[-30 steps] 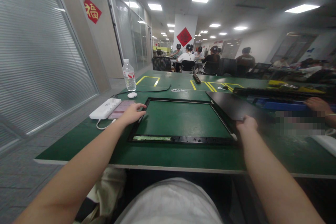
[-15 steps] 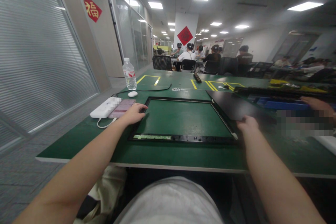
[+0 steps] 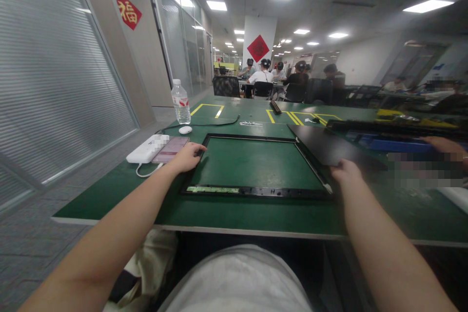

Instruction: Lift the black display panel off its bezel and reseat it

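Observation:
A thin black rectangular frame (image 3: 252, 137), like a monitor bezel, lies flat on the green table. A pale green strip (image 3: 213, 190) runs along the left part of its near side. My left hand (image 3: 188, 157) grips the frame's left side, fingertips over its inner edge. At the right, a dark flat panel (image 3: 321, 145) lies slanted, overlapping or close beside the frame's right side. My right hand (image 3: 346, 173) is closed on the panel's near edge; its fingertips are partly hidden.
Left of the frame are a white power bank (image 3: 144, 150), a phone (image 3: 171, 148), a white oval object (image 3: 185, 130) and a water bottle (image 3: 180, 102). A black cable (image 3: 215, 124) lies behind. Another person's hand (image 3: 446, 147) is at the right, near a blue item (image 3: 398, 144).
Both of my hands keep their places on the frame and the panel. The view shifts very slightly; the other person's hand at the right moves a little.

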